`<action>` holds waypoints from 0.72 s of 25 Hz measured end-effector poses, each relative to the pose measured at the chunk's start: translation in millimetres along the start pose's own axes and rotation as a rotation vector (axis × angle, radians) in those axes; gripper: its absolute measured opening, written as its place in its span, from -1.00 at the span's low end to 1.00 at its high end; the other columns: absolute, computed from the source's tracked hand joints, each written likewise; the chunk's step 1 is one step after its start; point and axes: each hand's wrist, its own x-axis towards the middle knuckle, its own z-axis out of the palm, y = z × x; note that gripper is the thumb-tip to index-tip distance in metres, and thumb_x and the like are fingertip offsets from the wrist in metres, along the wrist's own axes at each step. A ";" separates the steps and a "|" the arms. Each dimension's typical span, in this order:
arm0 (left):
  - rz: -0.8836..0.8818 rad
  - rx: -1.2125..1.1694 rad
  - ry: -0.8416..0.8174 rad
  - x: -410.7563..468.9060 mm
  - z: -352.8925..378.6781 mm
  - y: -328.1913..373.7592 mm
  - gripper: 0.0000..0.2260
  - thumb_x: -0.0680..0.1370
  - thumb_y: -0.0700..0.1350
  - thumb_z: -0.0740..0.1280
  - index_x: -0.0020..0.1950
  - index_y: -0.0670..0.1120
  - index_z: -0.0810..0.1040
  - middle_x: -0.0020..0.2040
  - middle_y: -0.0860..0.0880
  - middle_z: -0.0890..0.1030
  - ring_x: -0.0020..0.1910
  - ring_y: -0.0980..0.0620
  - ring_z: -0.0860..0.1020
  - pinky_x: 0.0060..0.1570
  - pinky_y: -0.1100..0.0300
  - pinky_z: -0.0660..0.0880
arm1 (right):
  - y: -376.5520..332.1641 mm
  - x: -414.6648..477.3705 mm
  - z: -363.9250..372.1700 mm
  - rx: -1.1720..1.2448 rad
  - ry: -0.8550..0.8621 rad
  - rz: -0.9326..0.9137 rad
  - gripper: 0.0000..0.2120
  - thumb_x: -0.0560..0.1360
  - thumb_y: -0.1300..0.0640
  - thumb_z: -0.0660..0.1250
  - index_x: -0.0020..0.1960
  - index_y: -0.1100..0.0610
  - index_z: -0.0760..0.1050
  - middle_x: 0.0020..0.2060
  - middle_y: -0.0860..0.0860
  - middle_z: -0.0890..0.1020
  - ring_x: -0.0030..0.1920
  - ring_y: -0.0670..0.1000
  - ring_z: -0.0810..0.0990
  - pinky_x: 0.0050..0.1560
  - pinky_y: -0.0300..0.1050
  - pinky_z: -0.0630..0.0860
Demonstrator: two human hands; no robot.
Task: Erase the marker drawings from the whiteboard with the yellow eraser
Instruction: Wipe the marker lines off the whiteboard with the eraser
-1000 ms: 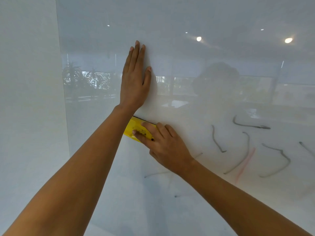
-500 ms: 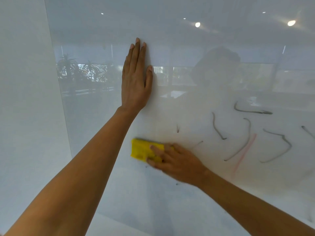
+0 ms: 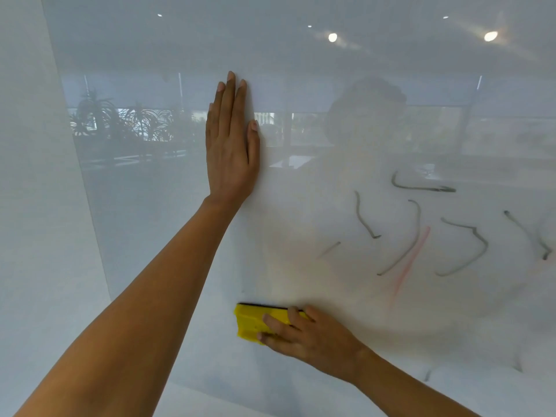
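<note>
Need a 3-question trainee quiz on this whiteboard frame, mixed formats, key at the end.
1. True or false: the left hand lies flat on the whiteboard, holding nothing.
2. What grips the yellow eraser? A) the right hand B) the left hand C) nothing
3. Fill in: the remaining dark strokes lie above and to the ___ of the eraser.
Key: 1 true; 2 A; 3 right.
</note>
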 end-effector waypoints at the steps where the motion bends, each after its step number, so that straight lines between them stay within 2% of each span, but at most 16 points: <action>1: 0.001 0.004 0.006 -1.5 1.1 0.0 -0.59 0.62 -0.25 0.09 0.48 -0.25 0.20 0.51 -0.21 0.21 0.51 -0.12 0.13 0.51 0.02 0.04 | 0.0 -6.5 0.2 0.002 -0.015 -0.038 -0.55 0.47 0.07 0.18 0.35 -0.16 0.34 0.28 -0.13 0.50 -0.04 -0.01 0.58 -0.07 -0.13 0.50; 3: 0.001 0.014 0.015 -2.6 3.1 -0.6 -0.59 0.62 -0.25 0.09 0.49 -0.24 0.20 0.51 -0.21 0.21 0.51 -0.11 0.13 0.51 0.04 0.03 | 20.8 -7.2 -4.9 0.004 0.067 0.010 -0.52 0.44 0.07 0.21 0.35 -0.17 0.37 0.29 -0.12 0.51 -0.01 0.02 0.54 0.00 -0.05 0.41; 7: 0.010 0.029 0.032 -2.5 4.7 -3.0 -0.59 0.62 -0.23 0.09 0.48 -0.24 0.21 0.50 -0.21 0.22 0.51 -0.11 0.14 0.50 0.04 0.05 | 90.9 22.3 -22.9 -0.003 0.359 0.440 -0.51 0.47 0.09 0.27 0.38 -0.13 0.35 0.32 -0.01 0.46 -0.05 0.12 0.42 -0.08 0.00 0.33; 9: 0.009 0.032 0.035 -2.8 5.5 -2.9 -0.59 0.63 -0.22 0.09 0.48 -0.24 0.21 0.50 -0.21 0.23 0.51 -0.11 0.15 0.50 0.03 0.06 | 91.0 34.4 -24.2 -0.007 0.404 0.589 -0.53 0.48 0.08 0.28 0.38 -0.14 0.34 0.31 0.00 0.40 -0.05 0.12 0.42 -0.09 0.02 0.34; 10: 0.009 0.035 0.037 -2.8 6.0 -2.7 -0.59 0.63 -0.22 0.09 0.48 -0.24 0.21 0.50 -0.21 0.23 0.51 -0.11 0.15 0.50 0.03 0.06 | 78.8 38.6 -21.4 0.003 0.403 0.600 -0.54 0.48 0.09 0.28 0.36 -0.14 0.37 0.31 -0.01 0.43 -0.05 0.13 0.42 -0.07 0.02 0.34; 12: 0.009 0.043 0.044 -3.7 6.7 -2.3 -0.59 0.63 -0.23 0.08 0.48 -0.24 0.22 0.50 -0.21 0.23 0.51 -0.12 0.15 0.51 0.02 0.06 | 39.2 42.6 -9.5 0.021 0.322 0.473 -0.57 0.51 0.15 0.23 0.32 -0.16 0.42 0.29 -0.06 0.51 -0.05 0.11 0.43 -0.04 0.00 0.36; 15: 0.010 0.034 0.039 -4.1 6.3 -2.9 -0.59 0.63 -0.23 0.07 0.48 -0.23 0.21 0.50 -0.20 0.23 0.51 -0.11 0.14 0.51 0.01 0.07 | -11.2 37.4 6.2 0.027 0.100 0.162 -0.59 0.52 0.12 0.16 0.29 -0.22 0.43 0.26 -0.16 0.53 -0.08 0.01 0.56 -0.06 -0.12 0.49; 18: 0.008 0.032 0.034 -3.6 5.0 -3.4 -0.59 0.63 -0.23 0.07 0.49 -0.23 0.20 0.51 -0.20 0.22 0.51 -0.10 0.14 0.51 0.01 0.06 | -17.3 28.3 9.7 0.060 0.037 0.011 -0.55 0.43 0.00 0.33 0.31 -0.23 0.40 0.25 -0.18 0.53 -0.10 -0.05 0.57 -0.08 -0.20 0.51</action>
